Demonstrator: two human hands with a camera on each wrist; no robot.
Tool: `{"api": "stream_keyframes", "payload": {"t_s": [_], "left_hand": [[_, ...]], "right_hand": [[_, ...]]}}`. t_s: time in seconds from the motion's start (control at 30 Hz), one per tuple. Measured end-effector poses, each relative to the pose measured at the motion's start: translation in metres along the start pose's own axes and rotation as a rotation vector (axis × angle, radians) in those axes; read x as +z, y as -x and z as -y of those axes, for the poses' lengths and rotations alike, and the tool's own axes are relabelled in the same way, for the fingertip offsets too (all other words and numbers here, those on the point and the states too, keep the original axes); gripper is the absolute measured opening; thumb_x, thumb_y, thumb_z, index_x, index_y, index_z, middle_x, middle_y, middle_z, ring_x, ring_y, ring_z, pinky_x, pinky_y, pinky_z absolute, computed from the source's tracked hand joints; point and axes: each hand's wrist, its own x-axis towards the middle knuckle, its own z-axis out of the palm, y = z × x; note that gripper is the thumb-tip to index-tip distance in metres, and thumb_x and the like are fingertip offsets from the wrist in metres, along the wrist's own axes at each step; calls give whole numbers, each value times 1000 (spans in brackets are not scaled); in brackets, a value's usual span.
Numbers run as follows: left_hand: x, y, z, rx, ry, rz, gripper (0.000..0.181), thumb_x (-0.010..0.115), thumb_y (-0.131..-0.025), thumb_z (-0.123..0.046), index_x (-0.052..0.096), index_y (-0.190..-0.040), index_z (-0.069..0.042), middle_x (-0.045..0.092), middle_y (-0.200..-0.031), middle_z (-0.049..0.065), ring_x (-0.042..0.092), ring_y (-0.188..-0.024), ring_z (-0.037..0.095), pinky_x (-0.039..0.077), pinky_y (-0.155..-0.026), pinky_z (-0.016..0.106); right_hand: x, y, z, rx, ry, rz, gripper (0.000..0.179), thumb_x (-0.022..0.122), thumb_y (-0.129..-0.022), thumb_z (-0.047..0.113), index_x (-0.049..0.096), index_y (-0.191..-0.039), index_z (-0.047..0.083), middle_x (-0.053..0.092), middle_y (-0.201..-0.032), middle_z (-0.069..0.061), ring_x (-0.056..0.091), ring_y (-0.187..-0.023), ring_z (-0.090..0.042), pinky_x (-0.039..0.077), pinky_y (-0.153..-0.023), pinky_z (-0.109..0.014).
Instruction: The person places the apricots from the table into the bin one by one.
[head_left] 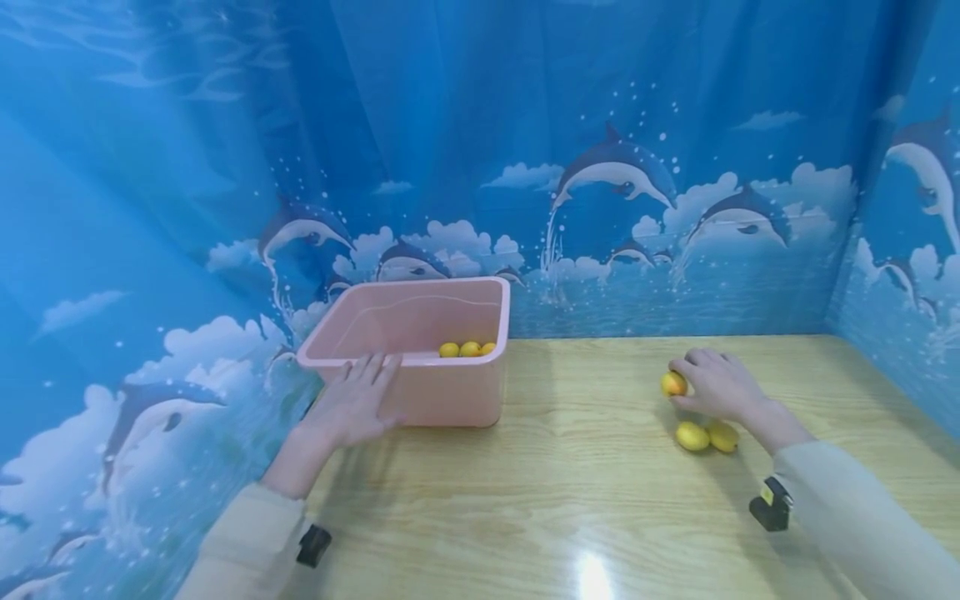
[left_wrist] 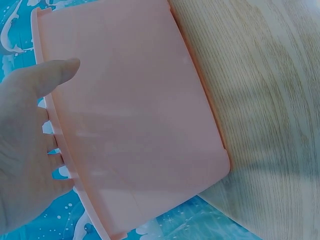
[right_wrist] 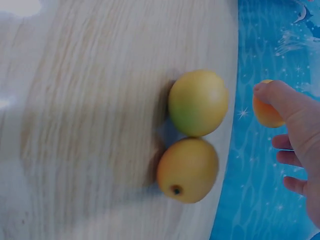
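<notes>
In the head view my right hand (head_left: 716, 385) pinches a yellow mango (head_left: 673, 384) with a red-orange blush, thumb and fingers on it. The right wrist view has this mango (right_wrist: 268, 111) lifted above two others, partly covered by the thumb. Those two yellow mangoes (head_left: 692, 437) lie side by side on the table, nearer to me; one shows a green patch, the other a dark stem end. On the left, my left hand (head_left: 352, 404) rests with straight fingers across the front rim of a pink bin (head_left: 450, 392). Its thumb (left_wrist: 62, 71) lies along the bin's outer wall.
Several yellow mangoes (head_left: 470, 349) sit inside the bin at its right end. The wood-grain table (head_left: 570, 467) runs between the bin and the loose mangoes. A blue dolphin-print curtain (head_left: 465, 150) hangs behind and along both sides.
</notes>
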Motion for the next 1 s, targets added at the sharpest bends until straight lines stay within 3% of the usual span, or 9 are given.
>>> {"api": "stream_keyframes", "payload": {"t_s": [0.53,1.0], "left_hand": [[-2,-1,1,-3,20,15,87,58,-86,-48,11,-150,-10,9,-154,16,6,-139,37,8,-110,54],[-2,-1,2,-21,29,30,88,59,-86,-48,11,-150,-11,8,-154,16,5,-140,36,9,-110,54]], "right_hand": [[-31,-24,23,-78,-17,-39,47,72,-78,37,62,-113,8,55,-92,-6,51,-86,-28,40,-67,-44],[-47,-52,50,-124,-5,-72,44,72,-78,37,62,-111,9,55,-94,-7,50,-87,-27,39,-69,-44]]}}
